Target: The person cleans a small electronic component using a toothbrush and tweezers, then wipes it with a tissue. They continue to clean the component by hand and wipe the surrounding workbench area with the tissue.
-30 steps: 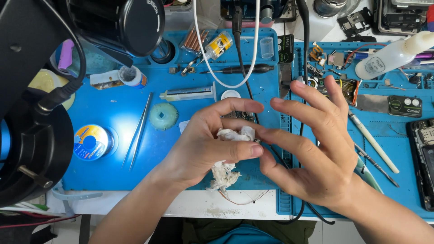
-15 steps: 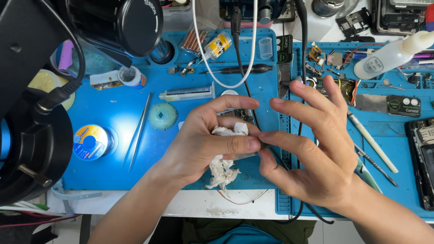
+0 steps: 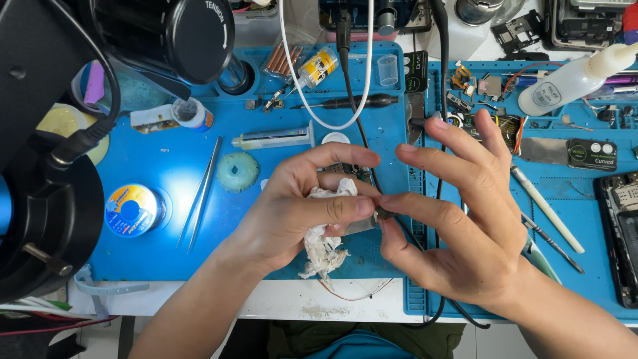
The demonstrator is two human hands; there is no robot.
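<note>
Above the blue work mat (image 3: 166,166) on the tabletop, the left hand (image 3: 299,213) and right hand (image 3: 465,226) meet at the centre of the view. The left hand's grip is closed: thumb and forefinger pinch a crumpled white tissue (image 3: 325,242), whose loose end hangs below the palm. The tissue is pressed against a small grey metal part (image 3: 384,214), seen only as a sliver between the two hands. The right hand's grip is closed on that part at thumb and forefinger, while its other fingers are spread wide and free. A small circuit board (image 3: 349,170) shows just behind the left forefinger; whether it touches the hand cannot be told.

Left of the hands on the mat lie steel tweezers (image 3: 203,193), a round green pad (image 3: 238,171), a solder spool (image 3: 131,209) and a syringe (image 3: 274,138). A screwdriver (image 3: 352,102) lies further back, crossed by a white cable (image 3: 325,100). Right of the hands are a white plastic squeeze bottle (image 3: 571,81) and a white stick tool (image 3: 546,209). A black microscope body (image 3: 80,100) fills the left edge.
</note>
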